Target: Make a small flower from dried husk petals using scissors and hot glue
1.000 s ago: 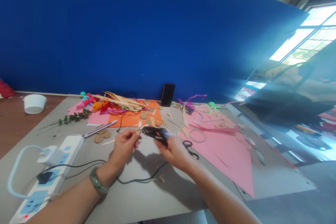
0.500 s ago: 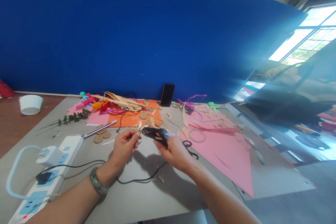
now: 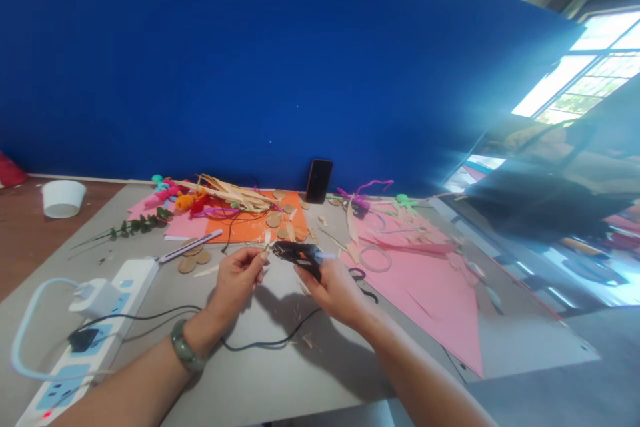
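My right hand [image 3: 333, 287] is wrapped round a black hot glue gun [image 3: 299, 253], its nozzle pointing left and a pale glue stick showing at its back end. In front of the nozzle, my left hand [image 3: 243, 275] pinches a small pale piece [image 3: 267, 245] that looks like dried husk between thumb and forefinger. Nozzle and husk are very close; whether they touch I cannot tell. A black cord [image 3: 265, 345] runs over the table beneath both hands. Beside my right hand lie black-handled scissors [image 3: 369, 295], partly hidden by it.
A white power strip [image 3: 127, 287] with plugs lies at left, near a eucalyptus-like sprig [image 3: 137, 225] and wooden discs [image 3: 187, 263]. Orange paper [image 3: 240, 230], dried husk strips [image 3: 235, 192] and a leaning phone [image 3: 319, 181] stand behind. Pink paper [image 3: 430, 293] covers the right; a white cup [image 3: 63, 199] sits far left.
The glue gun and my right hand have shifted very slightly to the right, and the gun has turned a little. My left hand stays in place with the husk piece.
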`<move>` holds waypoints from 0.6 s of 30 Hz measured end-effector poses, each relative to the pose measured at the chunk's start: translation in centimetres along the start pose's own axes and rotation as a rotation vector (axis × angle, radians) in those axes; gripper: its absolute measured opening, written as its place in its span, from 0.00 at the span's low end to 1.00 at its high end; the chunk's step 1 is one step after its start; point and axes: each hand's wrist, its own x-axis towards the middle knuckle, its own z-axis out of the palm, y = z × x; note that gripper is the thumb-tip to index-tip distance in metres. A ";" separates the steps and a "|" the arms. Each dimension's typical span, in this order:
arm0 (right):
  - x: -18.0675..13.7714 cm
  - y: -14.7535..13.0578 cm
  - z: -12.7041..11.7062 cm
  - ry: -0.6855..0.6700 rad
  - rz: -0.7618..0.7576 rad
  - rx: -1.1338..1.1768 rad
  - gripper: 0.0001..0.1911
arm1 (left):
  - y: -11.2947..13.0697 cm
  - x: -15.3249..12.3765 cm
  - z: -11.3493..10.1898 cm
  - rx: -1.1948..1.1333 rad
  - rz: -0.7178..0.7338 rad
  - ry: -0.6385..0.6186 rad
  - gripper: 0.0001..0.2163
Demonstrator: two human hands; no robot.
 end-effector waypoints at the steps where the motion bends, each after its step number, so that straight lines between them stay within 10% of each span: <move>1: 0.0 0.0 0.0 -0.004 -0.007 0.004 0.15 | 0.0 0.0 0.0 -0.002 -0.001 -0.003 0.14; 18: 0.0 0.1 0.3 0.004 -0.031 -0.001 0.15 | 0.3 -0.1 0.1 0.007 -0.002 -0.003 0.14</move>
